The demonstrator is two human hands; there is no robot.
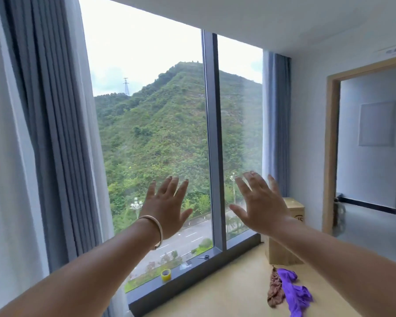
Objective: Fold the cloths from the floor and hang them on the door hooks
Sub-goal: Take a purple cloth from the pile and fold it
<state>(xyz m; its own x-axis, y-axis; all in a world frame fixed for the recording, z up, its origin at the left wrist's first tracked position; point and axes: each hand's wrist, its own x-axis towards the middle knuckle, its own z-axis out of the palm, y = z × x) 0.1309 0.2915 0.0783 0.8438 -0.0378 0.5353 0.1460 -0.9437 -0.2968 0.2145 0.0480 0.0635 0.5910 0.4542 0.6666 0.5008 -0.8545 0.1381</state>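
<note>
Two cloths lie crumpled on the yellowish floor at the lower right: a purple cloth (294, 291) and, touching its left side, a brown patterned cloth (276, 291). My left hand (167, 207), with a bangle on the wrist, is raised in front of the window, fingers spread, holding nothing. My right hand (258, 204) is raised beside it, also spread and empty. Both hands are well above and apart from the cloths. No door hooks are visible.
A large window (160, 133) with a dark sill fills the middle; a yellow tape roll (166, 275) and scissors (204, 257) rest on the sill. Grey curtains (55, 133) hang at the left. A cardboard box (284, 245) stands by the far corner. An open doorway (373, 145) is at right.
</note>
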